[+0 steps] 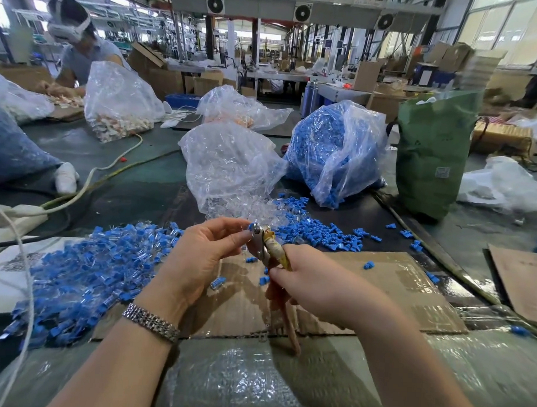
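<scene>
— On the worktable, what surface?
— Dark mat with a flat cardboard sheet point(380, 285) on top, taped glossy. Crinkly bubble wrap point(238, 380) at 6 o'clock. Factory hall behind: fans overhead, cartons, another person point(80, 50) at 10 o'clock.

— Materials, shapes?
— Heap of blue-and-clear parts point(89, 272) at 9 o'clock, small and blocky. Loose blue caps point(321, 233) at 1 o'clock, ribbed. Clear bag point(232, 164) at 12, spilling transparent bits. Bag of blue caps point(331, 150) at 1, green sack point(432, 149) at 2. White cable point(86, 180) snakes at 10.

— Tool?
— Pliers point(267, 246), dead centre, held above the cardboard. Metal head, handles wrapped in worn tan tape.

— Axis?
— Long axis runs 6 to 12, slightly tilted. Head points away towards 11–12, handle ends towards 6.

— Hands?
— Right hand point(313, 285) wrapped round the handles, fingers curled tight. Left hand point(203, 256), metal bracelet point(151, 321) on the wrist, pinches a blue piece point(254, 226) at the head between thumb and forefinger; other fingers loosely bent.
</scene>
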The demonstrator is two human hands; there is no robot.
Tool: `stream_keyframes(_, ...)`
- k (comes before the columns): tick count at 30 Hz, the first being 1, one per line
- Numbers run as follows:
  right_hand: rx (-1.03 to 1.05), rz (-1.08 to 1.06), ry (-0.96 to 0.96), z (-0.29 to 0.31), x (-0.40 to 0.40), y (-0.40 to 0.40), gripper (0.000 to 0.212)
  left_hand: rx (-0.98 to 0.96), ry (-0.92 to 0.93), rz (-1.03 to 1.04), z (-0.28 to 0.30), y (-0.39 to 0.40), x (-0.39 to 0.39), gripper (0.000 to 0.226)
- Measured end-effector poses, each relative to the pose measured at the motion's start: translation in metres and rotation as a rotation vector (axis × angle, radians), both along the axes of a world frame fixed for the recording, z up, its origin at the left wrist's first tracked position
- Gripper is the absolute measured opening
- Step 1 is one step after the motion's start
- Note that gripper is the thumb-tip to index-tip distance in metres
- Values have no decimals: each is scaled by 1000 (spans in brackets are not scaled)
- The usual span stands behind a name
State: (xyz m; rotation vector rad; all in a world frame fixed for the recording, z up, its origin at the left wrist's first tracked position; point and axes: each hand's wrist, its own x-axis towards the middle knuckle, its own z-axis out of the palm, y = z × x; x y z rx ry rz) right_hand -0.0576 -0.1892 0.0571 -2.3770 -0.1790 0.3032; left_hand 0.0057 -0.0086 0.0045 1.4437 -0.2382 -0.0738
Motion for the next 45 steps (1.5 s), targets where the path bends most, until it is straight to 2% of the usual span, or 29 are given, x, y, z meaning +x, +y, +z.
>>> stream_keyframes(4,-61,-16,-21,-10,4,3,20,22,-21,2,0,0,-1,25)
stream_keyframes(12,3,-42,-104,-28,11,4,34,107,-72,27,-4,1,1,24)
stream_keyframes(14,51,-39,-71,-25,9,2,37,114,-74,23,-3,0,1,23)
stream_keyframes(17,205,-58,84,-15,4,-9,43,186,-142,113,-3,-1,1,15)
stream_keyframes(19,151,-113,57,-9,6,-22,44,344,-215,292,-5,3,3,11)
stream_keyframes(22,-124,-264,-81,-13,19,-43,35,687,-254,581,-9,9,6,12)
stream_keyframes(24,-335,-371,-103,-23,28,-51,36,947,-290,679,-11,8,6,18)
stream_keyframes(26,-499,-425,-80,-35,32,-56,43,1082,-398,649,-14,4,7,33)
stream_keyframes(28,-604,-442,-67,-45,32,-56,51,1145,-486,500,-17,-3,8,43)
stream_keyframes(31,-657,-478,-162,-50,34,-51,64,1292,-493,317,-22,-13,11,46)
stream_keyframes(34,-563,-309,-390,-42,39,-37,44,1342,-525,268,-26,-17,14,36)
stream_keyframes(36,-483,-121,-412,-36,44,-22,27,1302,-540,269,-26,-17,13,29)
stream_keyframes(38,-510,-13,-383,-34,50,-10,24,1248,-559,295,-26,-15,13,21)
stream_keyframes(41,-571,17,-351,-37,59,-1,30,1218,-578,312,-25,-14,11,10)
stream_keyframes(45,-538,-8,-344,-44,62,-1,19,1213,-580,316,-23,-13,10,4)
